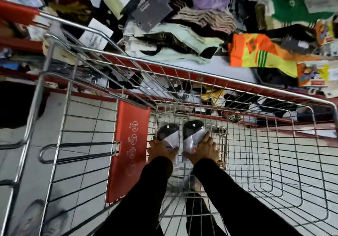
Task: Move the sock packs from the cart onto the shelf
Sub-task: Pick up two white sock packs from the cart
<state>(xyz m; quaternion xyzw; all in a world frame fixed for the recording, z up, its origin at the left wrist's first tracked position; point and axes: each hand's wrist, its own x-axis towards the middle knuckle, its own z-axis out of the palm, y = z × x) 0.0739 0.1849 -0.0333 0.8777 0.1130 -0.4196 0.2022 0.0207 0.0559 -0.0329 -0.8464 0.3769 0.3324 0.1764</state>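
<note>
Deep inside the wire cart [210, 76], two sock packs lie side by side, each black and white in clear wrap. My left hand [161, 150] grips the near end of the left sock pack [169, 132]. My right hand [204, 147] grips the near end of the right sock pack [193, 131]. Both arms in black sleeves reach down into the basket. Beyond the cart's far rim runs the shelf [215, 64], piled with mixed socks.
A red child-seat flap [128, 151] hangs at the basket's left end. The red cart handle [18, 12] is at the top left. An orange and yellow sock [256, 53] lies on the shelf's front part. Lower shelves with red edges [274, 124] show through the wire. Grey tiled floor below.
</note>
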